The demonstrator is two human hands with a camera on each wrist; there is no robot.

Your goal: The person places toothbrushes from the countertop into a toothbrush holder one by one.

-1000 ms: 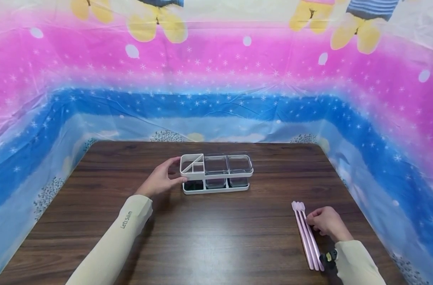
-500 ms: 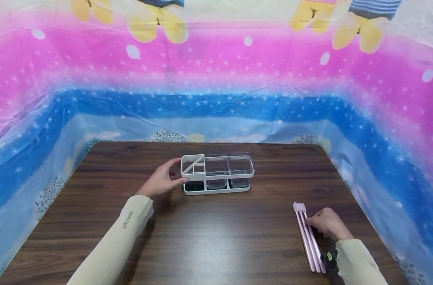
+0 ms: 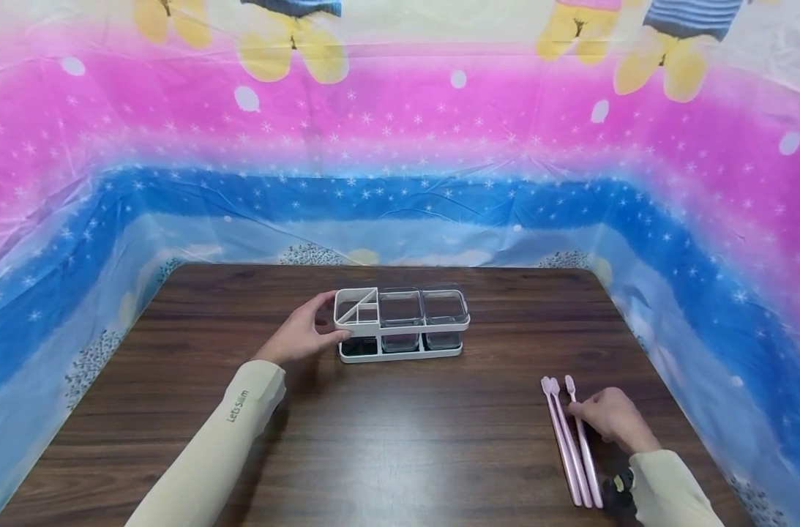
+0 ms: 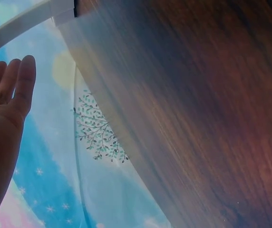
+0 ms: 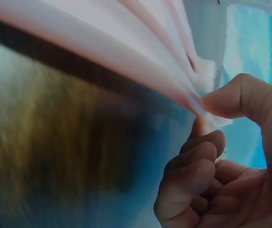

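At the back middle of the table stands a white toothbrush holder (image 3: 357, 328), its left end divided by thin walls. Two clear square cups (image 3: 400, 307) sit in its other slots. My left hand (image 3: 298, 331) holds the holder's left end, thumb in front and fingers behind. In the left wrist view, that hand (image 4: 5, 102) shows beside a white strip of the holder (image 4: 19, 26). Front right, my right hand (image 3: 612, 417) pinches a pink toothbrush (image 3: 585, 450) between thumb and forefinger, near its head. Two more pink toothbrushes (image 3: 563, 446) lie side by side just left of it.
The dark wooden table (image 3: 400, 424) runs back to a patterned cloth (image 3: 400, 197) hung round its back and sides. A small black ornament (image 3: 621, 483) shows at the right cuff.
The rightmost toothbrush has come apart from the other two at its head end, moved slightly right by my right hand. My left hand and the holder have stayed put.
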